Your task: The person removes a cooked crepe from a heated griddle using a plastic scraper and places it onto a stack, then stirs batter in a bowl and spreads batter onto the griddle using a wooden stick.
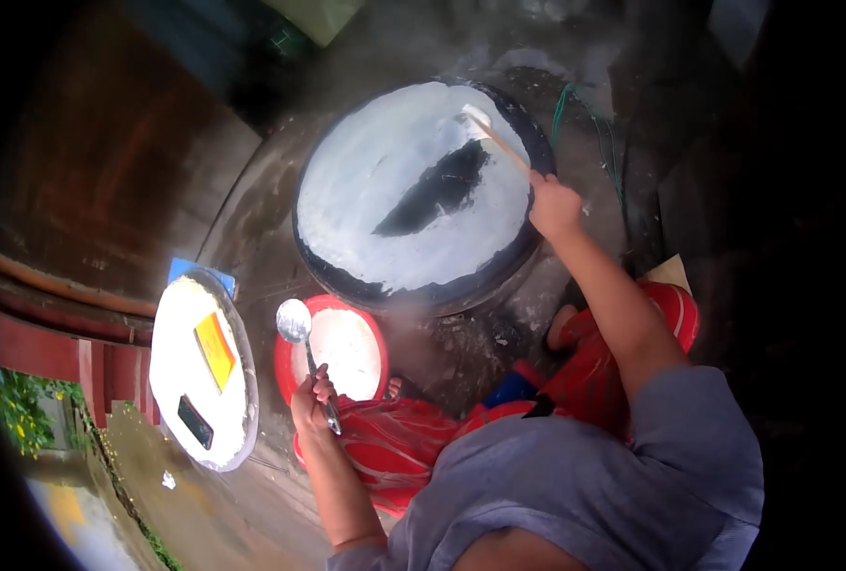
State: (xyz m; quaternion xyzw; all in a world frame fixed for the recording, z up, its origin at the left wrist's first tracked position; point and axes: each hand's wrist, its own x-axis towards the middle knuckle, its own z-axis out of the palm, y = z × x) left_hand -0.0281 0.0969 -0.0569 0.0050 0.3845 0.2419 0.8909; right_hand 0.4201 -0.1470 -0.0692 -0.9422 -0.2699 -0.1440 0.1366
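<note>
My right hand (554,205) is closed round the wooden handle of a spreader (504,143). Its pale head rests on the white batter near the far right rim of a large round black griddle (537,133). White batter (366,181) coats most of the griddle, and a dark bare patch (432,195) shows near the middle. In my left hand (311,398) is a metal ladle (295,322), its bowl smeared white and raised over the edge of a red basin (283,357). White liquid (345,352) fills much of that basin.
Left of the basin stands a round white-topped surface (195,381) bearing a yellow rectangular item (215,351) and a phone (195,422). A blue object (180,268) shows behind it. Green cord (558,114) lies right of the griddle. Steam drifts over the dark floor.
</note>
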